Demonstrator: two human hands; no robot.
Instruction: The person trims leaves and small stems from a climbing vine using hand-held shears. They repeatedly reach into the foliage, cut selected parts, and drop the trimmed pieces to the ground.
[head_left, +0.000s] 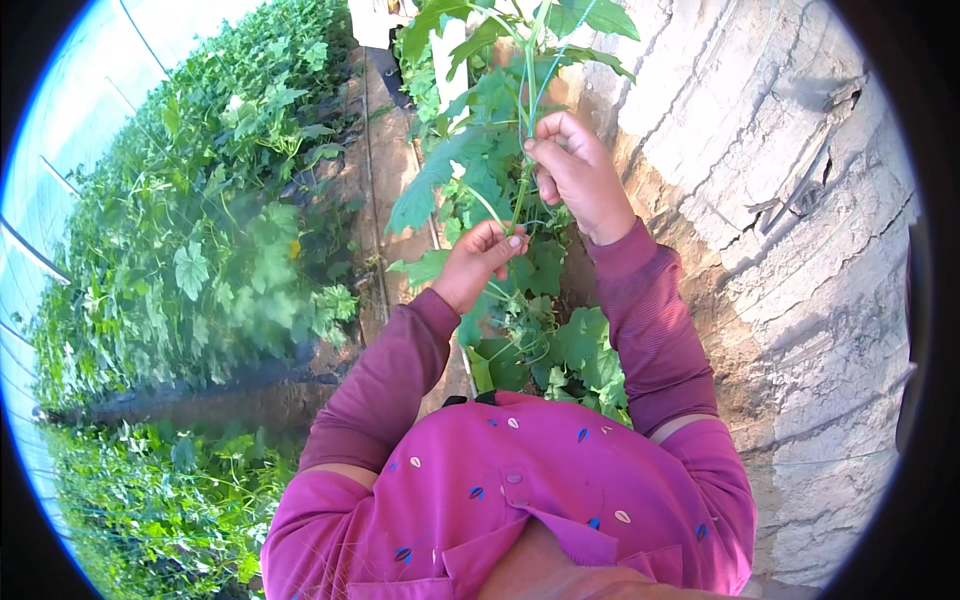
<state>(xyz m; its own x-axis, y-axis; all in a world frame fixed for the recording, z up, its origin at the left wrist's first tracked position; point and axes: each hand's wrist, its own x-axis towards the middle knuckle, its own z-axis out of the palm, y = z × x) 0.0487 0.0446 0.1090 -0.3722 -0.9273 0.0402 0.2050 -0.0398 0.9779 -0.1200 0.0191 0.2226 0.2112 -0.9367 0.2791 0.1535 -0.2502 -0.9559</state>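
Note:
A climbing vine's green stem (521, 191) rises in front of me, with broad lobed leaves (450, 169) to its left. My left hand (484, 259) pinches the lower part of this stem between thumb and fingers. Higher up, my right hand (577, 172) has thumb and forefinger closed on the thin light-blue twine (559, 60) right against the stem. From there the twine runs upward beside the stem. A loose loop of it seems to hang below my right hand; the exact wrap around the stem is hidden by my fingers.
A cracked earthen wall (757, 150) stands close on the right. Dense rows of leafy vines (195, 255) fill the left, under a translucent greenhouse cover (67, 97). Thin pipes (373, 187) run along the soil path (394, 169). Lower leaves (589, 352) grow just before my body.

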